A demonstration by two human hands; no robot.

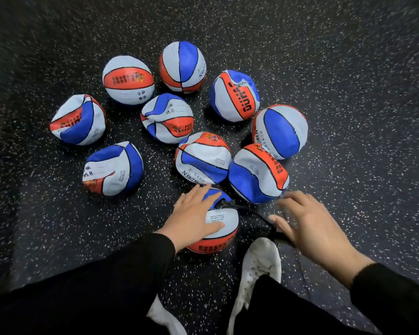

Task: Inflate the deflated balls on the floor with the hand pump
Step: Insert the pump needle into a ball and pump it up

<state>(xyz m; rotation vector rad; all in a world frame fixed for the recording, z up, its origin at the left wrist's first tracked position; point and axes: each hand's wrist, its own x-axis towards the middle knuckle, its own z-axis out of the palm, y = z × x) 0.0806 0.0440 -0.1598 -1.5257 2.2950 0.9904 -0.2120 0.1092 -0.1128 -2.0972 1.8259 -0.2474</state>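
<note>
Several deflated red, white and blue balls lie crumpled on the speckled black floor, among them one just beyond my hands and one to its right. The nearest ball lies under my left hand, which rests flat on it with straight fingers. A black pump hose is plugged into this ball's top and runs right toward the pump body, mostly hidden under my right hand. The right hand hovers over the pump with loosely spread fingers; no grip shows.
My white shoe stands just below the pump, and a second shoe shows at the bottom. More balls spread toward the back and left. Dark speckled rubber floor surrounds the cluster.
</note>
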